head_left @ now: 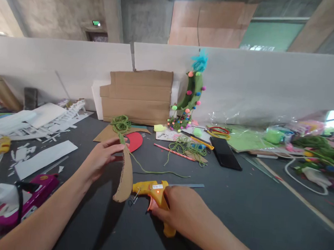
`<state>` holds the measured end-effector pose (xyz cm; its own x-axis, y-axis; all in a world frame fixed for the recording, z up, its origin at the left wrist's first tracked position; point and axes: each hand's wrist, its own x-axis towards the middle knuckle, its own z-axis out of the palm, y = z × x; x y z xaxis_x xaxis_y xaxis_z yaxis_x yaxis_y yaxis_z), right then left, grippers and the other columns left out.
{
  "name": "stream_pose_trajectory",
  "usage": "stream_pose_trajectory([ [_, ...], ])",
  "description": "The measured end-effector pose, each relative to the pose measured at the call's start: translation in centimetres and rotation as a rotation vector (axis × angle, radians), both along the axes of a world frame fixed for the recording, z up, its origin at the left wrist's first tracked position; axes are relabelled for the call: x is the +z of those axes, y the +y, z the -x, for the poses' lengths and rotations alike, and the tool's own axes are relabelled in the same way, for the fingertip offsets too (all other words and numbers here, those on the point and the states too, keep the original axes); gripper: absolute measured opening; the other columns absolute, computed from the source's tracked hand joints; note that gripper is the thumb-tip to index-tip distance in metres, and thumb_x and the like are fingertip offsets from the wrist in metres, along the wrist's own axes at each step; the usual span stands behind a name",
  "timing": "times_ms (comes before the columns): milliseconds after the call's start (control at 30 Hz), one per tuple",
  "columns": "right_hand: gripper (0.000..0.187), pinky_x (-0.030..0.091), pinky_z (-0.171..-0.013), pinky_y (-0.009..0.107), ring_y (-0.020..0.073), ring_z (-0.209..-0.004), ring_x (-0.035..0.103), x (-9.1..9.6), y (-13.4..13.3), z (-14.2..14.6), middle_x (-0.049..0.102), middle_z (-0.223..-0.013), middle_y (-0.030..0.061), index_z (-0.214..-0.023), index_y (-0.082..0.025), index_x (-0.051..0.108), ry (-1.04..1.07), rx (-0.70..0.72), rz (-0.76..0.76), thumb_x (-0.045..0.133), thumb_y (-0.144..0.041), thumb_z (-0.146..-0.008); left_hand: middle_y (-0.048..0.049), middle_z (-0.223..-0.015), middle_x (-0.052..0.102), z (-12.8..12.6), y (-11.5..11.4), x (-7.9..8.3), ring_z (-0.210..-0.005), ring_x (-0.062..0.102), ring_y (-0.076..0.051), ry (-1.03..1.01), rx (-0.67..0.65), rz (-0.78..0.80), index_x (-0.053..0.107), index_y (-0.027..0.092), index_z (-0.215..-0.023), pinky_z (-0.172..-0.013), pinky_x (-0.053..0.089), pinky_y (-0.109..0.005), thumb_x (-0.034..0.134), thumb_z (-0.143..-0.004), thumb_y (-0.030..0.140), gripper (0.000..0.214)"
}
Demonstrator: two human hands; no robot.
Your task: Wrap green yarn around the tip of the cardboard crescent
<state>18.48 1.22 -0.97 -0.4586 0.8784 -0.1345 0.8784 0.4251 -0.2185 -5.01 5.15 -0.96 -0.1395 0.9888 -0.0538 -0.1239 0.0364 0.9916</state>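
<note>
My left hand [106, 157] pinches the top end of a curved cardboard piece [126, 175], which hangs above the table. Green yarn [121, 138] is wrapped around that upper end, and a loose strand [160, 173] trails off to the right across the dark surface. In my right hand [178, 207] is a yellow hot glue gun [154, 187], its orange light lit and a glue stick [190, 185] poking out of the back. The nozzle points left, close to the cardboard's right edge; whether they touch I cannot tell.
Behind are a green yarn coil [121, 124], a red disc [134, 141], tangled yarn [188, 147], a utility knife [198, 140] and a black phone [225, 152]. A pompom-covered green curved decoration [196, 91] stands at the back. On the left lie a magenta power strip [40, 192] and paper scraps [23, 153].
</note>
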Motion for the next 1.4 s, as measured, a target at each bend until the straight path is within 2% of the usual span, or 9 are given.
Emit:
stream_pose_trajectory([
  [100, 0.017, 0.024, -0.041, 0.021, 0.0137, -0.047, 0.053, -0.3, 0.6, -0.6, 0.063, -0.058, 0.0008, -0.063, -0.019, 0.061, 0.132, -0.007, 0.124, 0.059, -0.035, -0.069, -0.0087, -0.096, 0.069, 0.3, 0.0, -0.1, -0.076, 0.063, -0.017, -0.027, -0.033, -0.02, 0.066, 0.015, -0.095, -0.066, 0.049, -0.024, 0.067, -0.068, 0.027, 0.029],
  [200, 0.01, 0.03, -0.045, 0.021, 0.0132, -0.051, 0.052, 0.7, 1.7, -1.4, 0.063, -0.061, -0.0008, -0.07, -0.019, 0.06, 0.267, -0.054, 0.117, 0.06, -0.029, -0.067, -0.0084, -0.095, 0.07, 0.6, -0.2, 0.2, -0.075, 0.064, -0.017, -0.097, -0.075, -0.059, 0.065, 0.016, -0.098, -0.066, 0.049, -0.024, 0.064, -0.07, 0.026, 0.029],
  [433, 0.027, 0.046, -0.069, 0.028, 0.0217, -0.085, 0.06, 4.3, 2.4, -2.9, 0.064, -0.1, 0.0057, -0.093, -0.021, 0.062, 0.744, -0.112, 0.183, 0.058, -0.032, -0.069, -0.0054, -0.096, 0.07, 0.7, -1.3, 1.1, -0.08, 0.066, -0.02, -0.297, -0.221, -0.144, 0.062, 0.02, -0.107, -0.068, 0.051, -0.027, 0.062, -0.067, 0.019, 0.039],
  [533, 0.024, 0.044, -0.053, 0.025, 0.0173, -0.064, 0.058, 4.0, 1.7, -2.8, 0.063, -0.073, 0.0028, -0.087, -0.021, 0.062, 0.969, -0.216, 0.349, 0.059, -0.033, -0.067, -0.0073, -0.1, 0.069, 0.0, -1.9, 1.0, -0.091, 0.064, -0.024, -0.312, -0.306, -0.128, 0.064, 0.019, -0.101, -0.074, 0.051, -0.031, 0.064, -0.065, 0.02, 0.037],
  [600, 0.02, 0.036, -0.044, 0.022, 0.0113, -0.046, 0.047, 3.6, 1.0, -2.3, 0.052, -0.053, -0.0028, -0.08, -0.019, 0.061, 1.066, -0.262, 0.461, 0.06, -0.033, -0.066, -0.0084, -0.103, 0.068, -0.6, -2.2, 0.8, -0.094, 0.063, -0.026, -0.319, -0.383, -0.108, 0.065, 0.018, -0.1, -0.076, 0.05, -0.032, 0.065, -0.063, 0.021, 0.036],
  [700, 0.023, 0.031, -0.041, 0.021, 0.0083, -0.042, 0.038, 3.1, 0.0, -1.3, 0.043, -0.046, -0.006, -0.074, -0.017, 0.062, 1.115, -0.305, 0.53, 0.062, -0.038, -0.066, -0.0084, -0.102, 0.068, -1.2, -2.2, 0.2, -0.093, 0.063, -0.026, -0.342, -0.474, -0.075, 0.065, 0.019, -0.102, -0.075, 0.05, -0.031, 0.068, -0.061, 0.022, 0.041],
  [1000, 0.02, 0.049, -0.055, 0.023, 0.0175, -0.062, 0.059, 2.9, -1.2, 0.3, 0.063, -0.062, 0.0002, -0.069, -0.024, 0.065, 1.097, -0.307, 0.26, 0.064, -0.043, -0.065, -0.0106, -0.096, 0.068, -1.6, -2.0, 0.0, -0.079, 0.064, -0.023, -0.358, -0.546, -0.112, 0.065, 0.012, -0.098, -0.073, 0.049, -0.032, 0.069, -0.059, 0.023, 0.041],
  [1300, 0.018, 0.054, -0.052, 0.028, 0.0213, -0.063, 0.063, 2.2, -1.3, 0.3, 0.067, -0.071, 0.002, -0.067, -0.024, 0.059, 0.968, -0.164, 0.154, 0.061, -0.041, -0.067, -0.0109, -0.101, 0.066, -1.8, -1.9, -0.3, -0.095, 0.061, -0.028, -0.382, -0.553, -0.157, 0.065, 0.013, -0.097, -0.083, 0.047, -0.038, 0.07, -0.059, 0.022, 0.04],
  [1400, 0.013, 0.055, -0.054, 0.028, 0.0203, -0.061, 0.063, 2.4, -1.4, 0.5, 0.067, -0.071, 0.0017, -0.067, -0.025, 0.06, 0.968, -0.19, 0.103, 0.06, -0.038, -0.067, -0.0112, -0.101, 0.066, -2.0, -1.9, -0.2, -0.095, 0.061, -0.028, -0.387, -0.565, -0.16, 0.065, 0.012, -0.099, -0.083, 0.047, -0.039, 0.069, -0.06, 0.022, 0.04],
])
